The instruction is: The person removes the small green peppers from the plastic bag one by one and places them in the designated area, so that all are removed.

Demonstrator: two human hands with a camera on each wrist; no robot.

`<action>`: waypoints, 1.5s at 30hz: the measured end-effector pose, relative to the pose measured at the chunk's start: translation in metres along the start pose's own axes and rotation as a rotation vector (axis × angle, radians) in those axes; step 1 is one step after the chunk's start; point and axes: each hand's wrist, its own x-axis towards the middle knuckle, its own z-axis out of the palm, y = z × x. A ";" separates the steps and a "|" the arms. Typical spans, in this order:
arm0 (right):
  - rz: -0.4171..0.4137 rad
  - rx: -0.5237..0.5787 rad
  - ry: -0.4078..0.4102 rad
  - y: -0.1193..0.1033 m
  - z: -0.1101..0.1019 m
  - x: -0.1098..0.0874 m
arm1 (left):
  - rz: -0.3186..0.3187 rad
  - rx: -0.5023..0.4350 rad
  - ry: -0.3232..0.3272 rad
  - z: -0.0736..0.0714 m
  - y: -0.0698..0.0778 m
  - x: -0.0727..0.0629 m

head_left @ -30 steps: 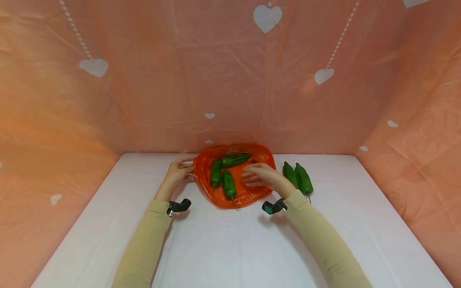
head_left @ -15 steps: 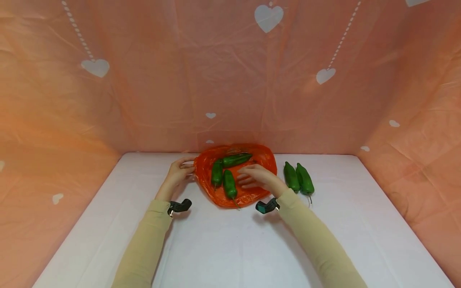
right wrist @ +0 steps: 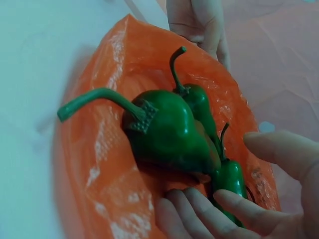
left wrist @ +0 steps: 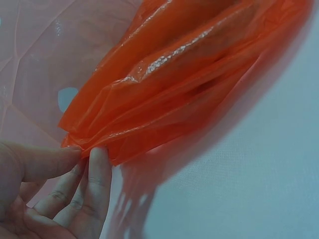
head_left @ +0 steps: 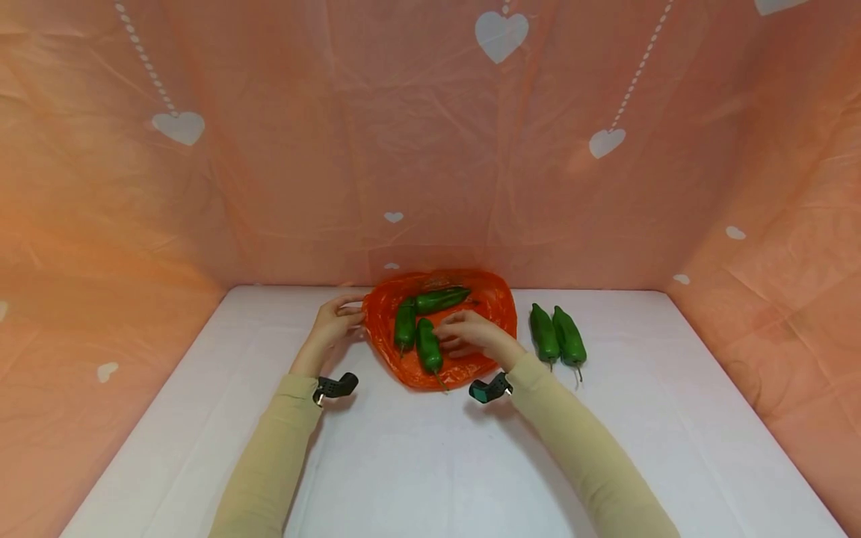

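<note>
Three glossy green peppers (head_left: 421, 329) are already sitting in the crinkly orange plastic bag (head_left: 494, 299) at the table's back; its edge is being pinched by the left hand (head_left: 332, 326), the right hand (head_left: 471, 336) is hovering loosely open by the nearest pepper, and two more green peppers (head_left: 557, 335) are waiting just right of it, so roughly halfway.

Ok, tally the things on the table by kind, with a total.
Peppers: 5, 3 in the bag, 2 on the table
Bag: 1
Total: 6
</note>
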 end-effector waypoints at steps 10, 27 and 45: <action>0.046 -0.022 0.058 -0.004 0.010 0.001 | 0.020 -0.003 0.007 0.001 0.001 -0.002; -0.013 -0.128 0.151 -0.002 0.023 0.002 | 0.020 0.017 0.015 0.000 0.001 0.000; -0.037 -0.170 0.195 0.003 0.028 0.007 | 0.033 0.031 0.017 0.001 -0.001 -0.001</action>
